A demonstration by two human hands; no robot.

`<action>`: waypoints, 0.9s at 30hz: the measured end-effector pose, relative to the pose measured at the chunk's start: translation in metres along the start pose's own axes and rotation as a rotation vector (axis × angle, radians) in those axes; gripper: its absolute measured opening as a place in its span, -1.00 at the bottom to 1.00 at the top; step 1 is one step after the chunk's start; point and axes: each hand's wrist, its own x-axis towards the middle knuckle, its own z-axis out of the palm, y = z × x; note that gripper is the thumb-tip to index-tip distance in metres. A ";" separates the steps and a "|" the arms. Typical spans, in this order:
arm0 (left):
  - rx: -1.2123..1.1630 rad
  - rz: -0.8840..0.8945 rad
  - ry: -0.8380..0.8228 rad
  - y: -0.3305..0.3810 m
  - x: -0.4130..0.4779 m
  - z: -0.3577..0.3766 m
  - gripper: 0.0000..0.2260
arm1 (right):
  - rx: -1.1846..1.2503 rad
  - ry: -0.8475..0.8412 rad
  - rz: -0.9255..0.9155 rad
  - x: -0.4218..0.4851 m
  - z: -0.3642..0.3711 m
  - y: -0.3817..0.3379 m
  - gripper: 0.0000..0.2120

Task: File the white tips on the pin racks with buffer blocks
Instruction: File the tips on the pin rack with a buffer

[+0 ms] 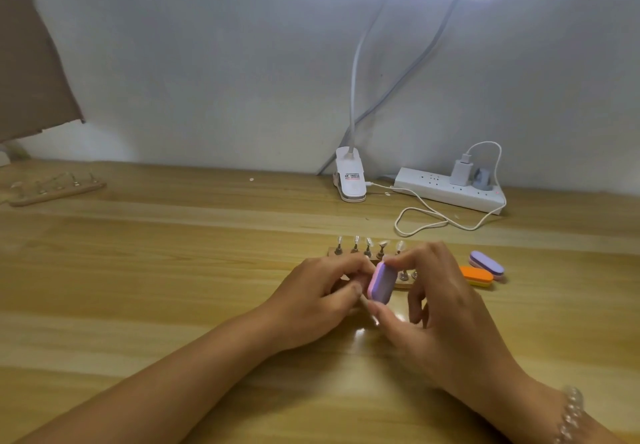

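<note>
Right hand thumb and forefinger pinched a purple buffer block | left hand fingers curled against its left edge — their hold hidden | pin rack with white tips just behind both hands | orange block to the right

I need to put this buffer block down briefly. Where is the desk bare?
Bare wood lies between the far rack and the near rack, and in front of the lamp clamp. Crowded right of the right hand, which holds the buffer block: spare blocks, looped cable, power strip.
</note>
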 end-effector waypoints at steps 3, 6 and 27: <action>0.021 -0.002 -0.018 0.000 0.001 0.001 -0.79 | 0.043 -0.063 -0.011 0.000 0.000 -0.004 -0.65; -0.014 0.006 -0.011 0.001 0.001 0.001 -0.76 | 0.128 0.049 0.131 0.003 -0.003 0.005 -0.67; -0.112 0.073 0.041 0.003 0.000 0.001 -0.75 | 0.210 0.083 0.184 0.006 -0.006 0.006 -0.75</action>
